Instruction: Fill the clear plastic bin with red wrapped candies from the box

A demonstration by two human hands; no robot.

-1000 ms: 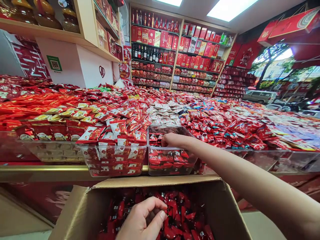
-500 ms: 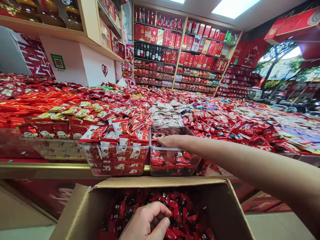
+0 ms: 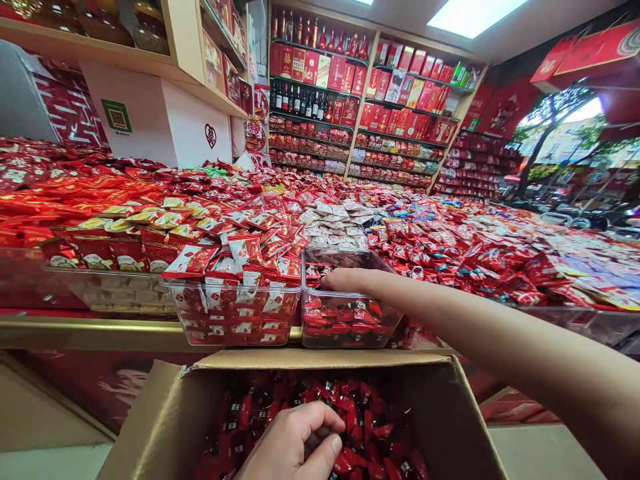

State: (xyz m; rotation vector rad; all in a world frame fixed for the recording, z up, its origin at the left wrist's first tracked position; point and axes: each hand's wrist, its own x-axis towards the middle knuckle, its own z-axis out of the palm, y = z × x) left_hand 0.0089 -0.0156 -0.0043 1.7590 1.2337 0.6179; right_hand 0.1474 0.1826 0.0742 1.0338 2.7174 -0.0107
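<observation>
My left hand [image 3: 300,440] is inside an open cardboard box [image 3: 325,360], just above a heap of red and black wrapped candies [image 3: 357,420]. Its fingers curl toward the thumb; whatever they may hold is hidden. My right hand [image 3: 345,281] reaches from the right into a clear plastic bin [image 3: 347,340] on the counter. Red packets lie layered in that bin. The fingers dip behind its front rim, so their grip does not show. Left of it stands another clear bin filled with red and white packets [image 3: 245,290].
A long counter carries heaps of packaged sweets [image 3: 440,247]. Its gold edge [image 3: 100,333] runs behind the box. White packets [image 3: 335,223] lie behind the bins. Shelves with bottles and red boxes [image 3: 320,70] line the back wall. A white pillar [image 3: 135,127] stands at left.
My right hand has shifted slightly rightward in the bin, its fingertips lower. The left hand stays almost still over the candies. The whole view has moved a little.
</observation>
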